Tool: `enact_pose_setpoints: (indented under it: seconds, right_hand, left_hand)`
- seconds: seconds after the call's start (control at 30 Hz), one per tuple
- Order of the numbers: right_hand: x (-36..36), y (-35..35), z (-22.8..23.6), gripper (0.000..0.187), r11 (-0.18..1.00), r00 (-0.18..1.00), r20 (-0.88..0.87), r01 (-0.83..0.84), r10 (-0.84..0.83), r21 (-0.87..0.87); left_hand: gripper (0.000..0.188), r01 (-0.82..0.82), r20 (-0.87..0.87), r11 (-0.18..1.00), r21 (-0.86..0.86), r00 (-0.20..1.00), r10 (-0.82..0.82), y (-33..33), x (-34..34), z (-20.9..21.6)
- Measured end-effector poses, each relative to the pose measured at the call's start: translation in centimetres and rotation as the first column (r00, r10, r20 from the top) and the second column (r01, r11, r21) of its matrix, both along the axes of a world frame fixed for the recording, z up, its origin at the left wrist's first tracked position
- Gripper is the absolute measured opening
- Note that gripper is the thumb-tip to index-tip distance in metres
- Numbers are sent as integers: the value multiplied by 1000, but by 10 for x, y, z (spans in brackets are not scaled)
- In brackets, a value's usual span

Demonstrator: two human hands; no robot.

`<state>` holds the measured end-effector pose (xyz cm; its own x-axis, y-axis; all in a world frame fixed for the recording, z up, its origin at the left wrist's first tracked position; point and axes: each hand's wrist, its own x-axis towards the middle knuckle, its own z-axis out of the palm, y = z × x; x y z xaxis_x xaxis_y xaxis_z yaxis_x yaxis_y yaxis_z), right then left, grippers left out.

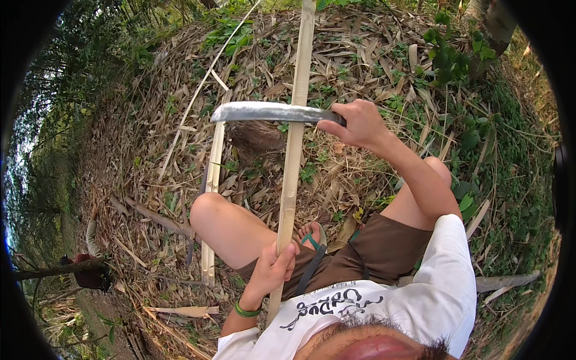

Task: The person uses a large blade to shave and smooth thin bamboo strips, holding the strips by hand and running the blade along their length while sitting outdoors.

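Observation:
A long pale strip of split wood, bamboo by its look, (pixel 295 144) runs upright from my lap to the top of the view. Its lower part is wrapped in the fingers of my left hand (pixel 273 268), near my waist. My right hand (pixel 360 124) grips the dark handle of a machete (pixel 258 111) with a slightly curved blade. That blade lies crosswise over the strip, well above my left hand, its tip pointing left. Whether its edge bites into the strip, I cannot tell.
Left of the strip, more pale split lengths (pixel 213 162) lie on the ground beside a brown log stump (pixel 258 137). A thin pale sliver (pixel 192 102) slants up behind them. Dry leaves surround my bent knees. A tree trunk (pixel 493 33) stands at the far right, and a branch (pixel 159 221) lies left.

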<state>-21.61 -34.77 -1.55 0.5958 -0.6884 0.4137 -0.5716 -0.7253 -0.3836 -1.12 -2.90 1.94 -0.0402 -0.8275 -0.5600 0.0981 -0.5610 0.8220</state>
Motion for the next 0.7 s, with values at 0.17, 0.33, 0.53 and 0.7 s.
enact_pose_setpoints:
  seconds: [0.17, 0.33, 0.53, 0.7]
  right_hand:
    - [-3, -6, 10, 71, 997, 999, 24, 28, -30, 72]
    - [2, -3, 5, 65, 1000, 999, -32, -6, 7, 14]
    - [11, 14, 1, 72, 996, 998, -19, -57, 56, -66]
    - [-10, -41, -10, 72, 995, 995, 12, 101, -101, -11]
  left_hand:
    - [23, -8, -5, 1000, 0, 1000, 8, 4, 3, -4]
    - [23, -10, 10, 1000, 17, 1000, 10, 2, 3, -4]
    - [24, -15, 67, 1000, -17, 998, 17, 13, 7, -16]
    - [24, 9, 27, 999, 36, 1000, -10, 18, 5, -8]
